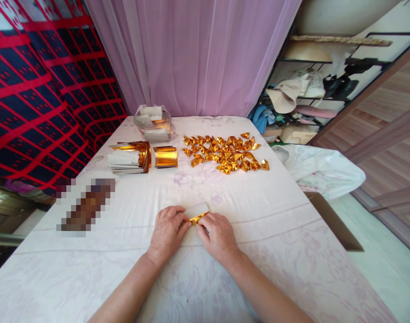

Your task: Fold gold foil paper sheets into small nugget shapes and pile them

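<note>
Sheet [197, 209]: on tabletop [265, 211], 12 o'clock, between hands. Left hand [169, 228], fingers curled, pinches its 8 o'clock edge; right hand [220, 234] likewise, 4 o'clock. Probably light, slick-faced, easily creased: grip edges.

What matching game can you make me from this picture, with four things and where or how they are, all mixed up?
Things:
1. Paper sheet
2. Folded gold pieces
3. Clear plastic bag
4. Curtain

Where or how:
A. Lilac, hanging beyond the table
B. Between the left hand and right hand
C. Spread out in a glittery cluster
D. Holding paper stacks

Pairs: 1-B, 2-C, 3-D, 4-A
</note>
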A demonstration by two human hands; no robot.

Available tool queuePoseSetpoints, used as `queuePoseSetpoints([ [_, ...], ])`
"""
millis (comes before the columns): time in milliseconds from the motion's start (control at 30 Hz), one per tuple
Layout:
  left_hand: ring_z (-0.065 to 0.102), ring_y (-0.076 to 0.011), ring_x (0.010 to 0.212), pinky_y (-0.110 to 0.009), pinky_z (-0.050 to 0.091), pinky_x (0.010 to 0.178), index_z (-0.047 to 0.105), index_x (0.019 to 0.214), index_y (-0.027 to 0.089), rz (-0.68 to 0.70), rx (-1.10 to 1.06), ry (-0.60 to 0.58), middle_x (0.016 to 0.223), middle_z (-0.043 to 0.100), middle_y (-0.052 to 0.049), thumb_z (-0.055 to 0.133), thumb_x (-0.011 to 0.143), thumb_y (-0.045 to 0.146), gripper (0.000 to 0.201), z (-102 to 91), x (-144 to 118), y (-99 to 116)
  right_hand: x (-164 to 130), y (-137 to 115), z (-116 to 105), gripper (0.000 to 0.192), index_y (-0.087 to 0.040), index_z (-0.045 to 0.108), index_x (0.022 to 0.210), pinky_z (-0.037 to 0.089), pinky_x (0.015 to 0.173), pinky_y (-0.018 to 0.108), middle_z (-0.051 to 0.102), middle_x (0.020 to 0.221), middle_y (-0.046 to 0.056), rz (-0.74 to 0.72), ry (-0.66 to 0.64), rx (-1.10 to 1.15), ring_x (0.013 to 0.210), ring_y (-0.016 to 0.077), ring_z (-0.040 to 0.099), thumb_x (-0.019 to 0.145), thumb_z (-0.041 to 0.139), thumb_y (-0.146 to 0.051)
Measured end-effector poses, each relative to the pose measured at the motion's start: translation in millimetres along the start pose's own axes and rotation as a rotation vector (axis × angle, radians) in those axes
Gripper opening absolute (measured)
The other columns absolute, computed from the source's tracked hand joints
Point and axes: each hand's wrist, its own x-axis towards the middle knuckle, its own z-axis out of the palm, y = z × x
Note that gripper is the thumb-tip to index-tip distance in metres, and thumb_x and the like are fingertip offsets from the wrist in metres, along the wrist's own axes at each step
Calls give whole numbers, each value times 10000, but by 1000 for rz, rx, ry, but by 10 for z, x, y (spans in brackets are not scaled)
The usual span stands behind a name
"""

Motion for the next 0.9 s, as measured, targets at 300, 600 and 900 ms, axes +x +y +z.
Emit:
queuePoseSetpoints([
  [300,567,-236,1013,-428,425,900,668,827,227,-8,-12,-18,1057,643,-43,609,867,270,83,17,22,-32,33,-36,-28,101,-196,602,740,317,688,281,641,747,5,75,-48,38,742,156,564,839,583,-187],
  [600,562,-234,1016,-425,425,909,669,816,227,-25,-13,-34,1067,647,-44,580,874,270,114,-17,39,-9,55,-38,-15,147,-194,586,695,287,658,278,627,688,-10,107,-44,-4,689,139,550,842,592,-192],
  [900,565,-240,1004,-432,428,894,640,796,217,-53,-7,14,1058,652,-54,580,864,254,98,4,29,38,61,-33,43,176,-210,573,668,288,639,293,625,665,-6,87,-13,-101,673,149,553,840,578,-170],
])
